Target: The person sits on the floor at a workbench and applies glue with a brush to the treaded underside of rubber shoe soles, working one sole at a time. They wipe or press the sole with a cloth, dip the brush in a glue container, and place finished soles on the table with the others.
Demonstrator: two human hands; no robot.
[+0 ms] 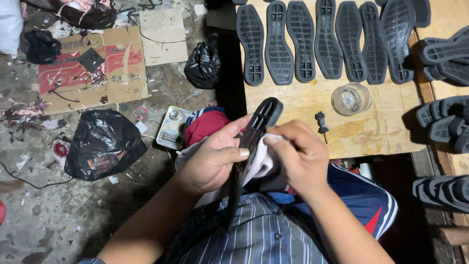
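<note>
Left hand (215, 159) is gripping a black shoe sole (251, 142) edge-on, fingers closed round it to steady it over the lap; right hand (298, 156) is pinching a white cloth (261, 164) against its side; more soles (327, 41) are lying in a row on the wooden table (303, 105).

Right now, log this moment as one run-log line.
left hand: holds black shoe sole on edge | right hand: presses white cloth to it | wooden board: row of soles, glass jar

Flattened red-printed cardboard box (93, 68) on the floor.
</note>
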